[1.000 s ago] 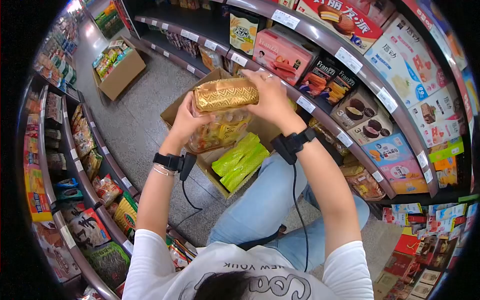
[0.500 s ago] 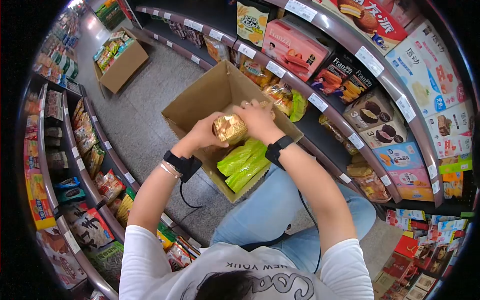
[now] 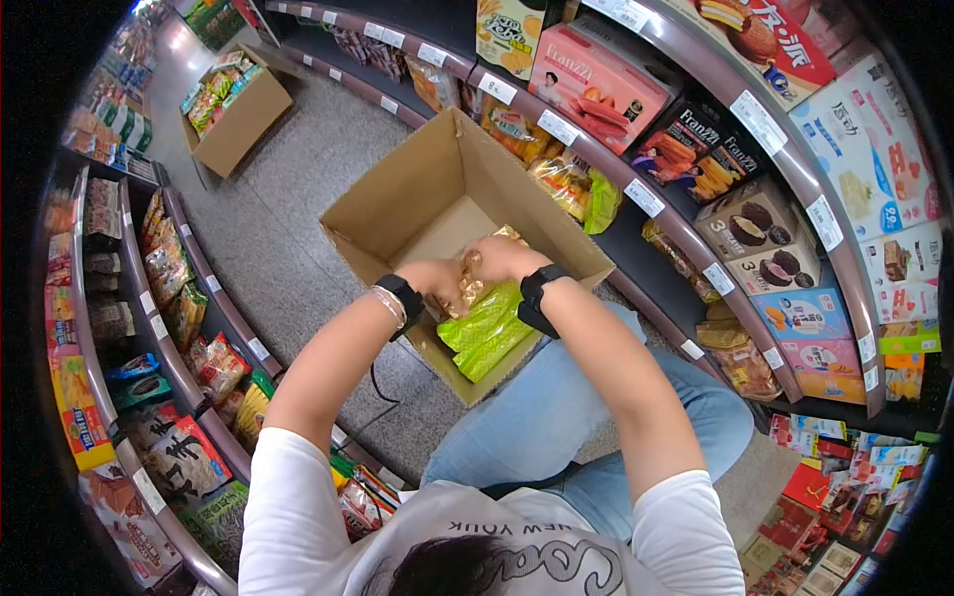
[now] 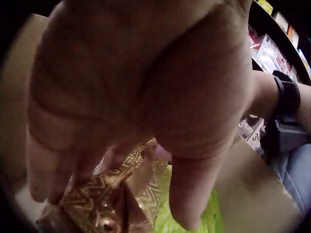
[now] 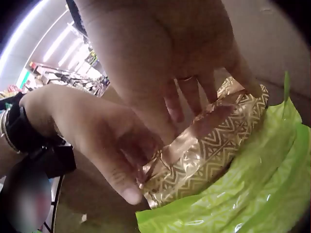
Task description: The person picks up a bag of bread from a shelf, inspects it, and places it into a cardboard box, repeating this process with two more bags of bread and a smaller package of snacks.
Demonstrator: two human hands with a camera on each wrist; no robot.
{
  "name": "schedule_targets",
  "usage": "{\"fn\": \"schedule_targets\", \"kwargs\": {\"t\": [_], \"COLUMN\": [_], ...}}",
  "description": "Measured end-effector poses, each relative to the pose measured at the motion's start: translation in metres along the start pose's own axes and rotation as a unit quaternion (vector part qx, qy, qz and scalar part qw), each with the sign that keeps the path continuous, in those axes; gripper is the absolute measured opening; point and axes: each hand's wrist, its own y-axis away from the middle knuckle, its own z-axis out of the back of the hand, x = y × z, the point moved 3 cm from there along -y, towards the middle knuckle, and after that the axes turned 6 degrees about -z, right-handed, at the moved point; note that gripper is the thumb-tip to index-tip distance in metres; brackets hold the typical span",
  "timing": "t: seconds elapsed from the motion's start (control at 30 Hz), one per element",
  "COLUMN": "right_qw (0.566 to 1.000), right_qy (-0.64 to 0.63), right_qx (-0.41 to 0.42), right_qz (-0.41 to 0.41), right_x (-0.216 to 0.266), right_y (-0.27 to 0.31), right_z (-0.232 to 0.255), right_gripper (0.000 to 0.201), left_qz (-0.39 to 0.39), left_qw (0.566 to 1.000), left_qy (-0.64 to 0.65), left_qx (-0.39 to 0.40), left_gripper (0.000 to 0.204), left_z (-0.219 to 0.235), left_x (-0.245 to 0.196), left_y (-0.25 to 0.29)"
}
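Observation:
A gold-foil packet with a zigzag pattern (image 5: 199,155) lies inside the open cardboard box (image 3: 393,194), beside bright green packets (image 3: 485,343). My left hand (image 3: 437,282) grips one end of the gold packet, with the thumb on the green packets' side in the left wrist view. Toward its other end, my right hand (image 3: 500,260) holds it from above, fingers over the far side. Both hands cover much of the foil in the head view. The green packets (image 5: 243,194) lie right alongside the gold one.
A shelf with snack boxes (image 3: 601,84) runs along the right, with bagged snacks (image 3: 561,184) on its lower level beside the box. Another filled carton (image 3: 241,129) stands farther up the aisle. Shelves of packaged food (image 3: 179,447) line the left. A bent leg in jeans (image 3: 527,407) is close by.
Both hands have lowered the gold packet from above the box down into it, beside the green packets. The packet has turned from lying broadside to the view.

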Motion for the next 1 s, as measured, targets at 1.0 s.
{"fn": "schedule_targets", "kwargs": {"t": [1.0], "right_qw": [0.896], "right_qy": [-0.275], "right_qx": [-0.334], "right_qz": [-0.100], "right_x": [-0.011], "right_y": [0.072], "right_z": [0.080], "right_gripper": [0.025], "left_qz": [-0.021], "left_qw": [0.885], "left_qy": [0.283], "left_qx": [-0.368], "left_gripper": [0.043], "left_z": [0.046], "left_x": [-0.081], "left_y": [-0.019]}}
